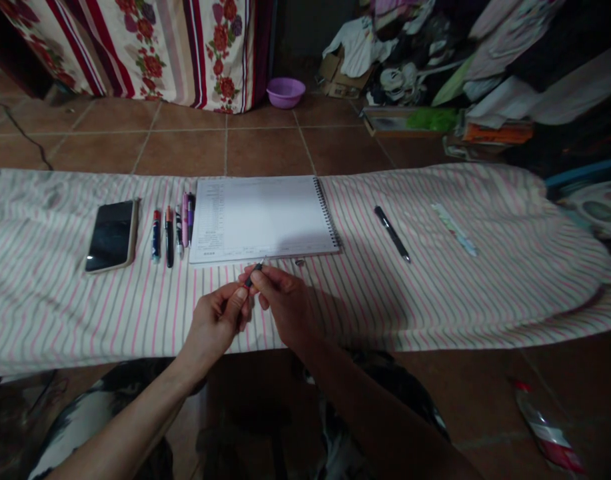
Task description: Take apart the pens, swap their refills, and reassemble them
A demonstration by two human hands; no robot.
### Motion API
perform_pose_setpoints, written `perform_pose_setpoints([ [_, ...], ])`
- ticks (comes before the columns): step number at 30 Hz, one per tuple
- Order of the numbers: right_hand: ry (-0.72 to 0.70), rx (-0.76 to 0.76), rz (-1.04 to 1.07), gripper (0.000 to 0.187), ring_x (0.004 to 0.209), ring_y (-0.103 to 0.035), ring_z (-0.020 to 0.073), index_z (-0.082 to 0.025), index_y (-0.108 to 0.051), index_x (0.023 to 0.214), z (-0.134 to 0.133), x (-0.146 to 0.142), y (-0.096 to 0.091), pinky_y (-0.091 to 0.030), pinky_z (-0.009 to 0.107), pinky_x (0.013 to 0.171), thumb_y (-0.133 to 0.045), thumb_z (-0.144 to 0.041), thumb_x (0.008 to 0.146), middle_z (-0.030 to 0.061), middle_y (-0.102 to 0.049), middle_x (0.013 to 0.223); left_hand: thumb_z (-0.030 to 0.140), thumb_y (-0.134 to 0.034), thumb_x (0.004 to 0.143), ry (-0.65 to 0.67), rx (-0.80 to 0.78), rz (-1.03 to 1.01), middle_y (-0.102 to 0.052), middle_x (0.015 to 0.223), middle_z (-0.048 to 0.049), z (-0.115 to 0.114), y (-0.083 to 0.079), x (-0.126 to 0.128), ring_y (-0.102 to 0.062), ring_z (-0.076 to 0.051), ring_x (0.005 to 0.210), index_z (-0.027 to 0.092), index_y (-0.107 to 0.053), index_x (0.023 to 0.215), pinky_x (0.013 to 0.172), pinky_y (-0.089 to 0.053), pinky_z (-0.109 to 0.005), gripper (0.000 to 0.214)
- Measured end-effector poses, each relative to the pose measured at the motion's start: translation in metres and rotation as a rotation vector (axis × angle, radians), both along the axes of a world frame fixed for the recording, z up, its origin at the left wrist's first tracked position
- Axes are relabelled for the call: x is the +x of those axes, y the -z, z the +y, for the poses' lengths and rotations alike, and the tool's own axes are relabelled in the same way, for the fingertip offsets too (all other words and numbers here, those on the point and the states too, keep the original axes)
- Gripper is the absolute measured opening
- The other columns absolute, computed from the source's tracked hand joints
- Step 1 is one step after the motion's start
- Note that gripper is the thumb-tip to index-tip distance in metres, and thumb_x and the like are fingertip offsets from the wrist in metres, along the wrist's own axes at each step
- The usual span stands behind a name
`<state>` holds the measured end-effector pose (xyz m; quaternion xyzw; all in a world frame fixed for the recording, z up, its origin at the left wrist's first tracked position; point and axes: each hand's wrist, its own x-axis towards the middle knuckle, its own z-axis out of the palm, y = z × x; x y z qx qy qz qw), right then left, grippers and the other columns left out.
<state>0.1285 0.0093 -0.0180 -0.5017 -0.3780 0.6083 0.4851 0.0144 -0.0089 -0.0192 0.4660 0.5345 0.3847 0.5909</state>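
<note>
Both hands meet at the near edge of a spiral-bound notepad [270, 217]. Between them is a short dark pen-like piece [254, 275] with a thin pale tip pointing up and to the right. My left hand [220, 310] pinches its lower end, where a bit of red shows. My right hand [285, 297] pinches it nearer the tip. Its exact kind is too small to make out, and fingers cover part of it. Just right of the fingertips, a tiny dark object [299, 263] lies by the notepad. The notepad's page is mostly blank, with printed columns at its left.
Left of the notepad lie several pens [169, 237] and a phone [112, 237]. To the right are a black pen [392, 233] and a pale patterned strip [454, 229] on the striped cloth [505, 287]. A purple basin [285, 93] and a bottle [548, 427] are on the floor.
</note>
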Motion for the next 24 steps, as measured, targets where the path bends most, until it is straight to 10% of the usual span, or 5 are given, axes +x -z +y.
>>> perform_pose_setpoints([
  [7, -0.097, -0.015, 0.055, 0.02, 0.051, -0.044, 0.0069, -0.019, -0.067, 0.083, 0.005, 0.001, 0.005, -0.036, 0.021, 0.048, -0.057, -0.034, 0.076, 0.0017, -0.067, 0.081, 0.041, -0.052, 0.081, -0.036, -0.013, 0.002, -0.045, 0.049, 0.0033, -0.001, 0.009, -0.007, -0.039, -0.008, 0.044, 0.016, -0.05, 0.063, 0.042, -0.03, -0.021, 0.031],
  [14, -0.002, -0.069, 0.061, 0.013, 0.048, -0.041, 0.006, -0.017, -0.058, 0.065, 0.005, -0.002, 0.006, -0.033, 0.02, 0.047, -0.064, -0.028, 0.069, -0.0061, -0.049, 0.054, 0.045, -0.05, 0.081, -0.034, 0.04, 0.217, -0.052, 0.056, 0.0022, -0.005, 0.009, -0.007, -0.041, -0.008, 0.044, 0.015, -0.061, 0.085, 0.041, -0.033, -0.021, 0.033],
  [24, -0.056, -0.059, 0.097, 0.018, 0.06, -0.053, 0.0095, -0.017, -0.067, 0.082, 0.003, 0.0, 0.007, -0.035, 0.021, 0.047, -0.059, -0.03, 0.072, 0.0044, -0.069, 0.084, 0.044, -0.047, 0.083, 0.007, 0.075, 0.261, -0.052, 0.057, 0.0009, -0.002, 0.016, -0.013, -0.043, -0.009, 0.045, 0.015, -0.06, 0.081, 0.043, -0.035, -0.021, 0.032],
])
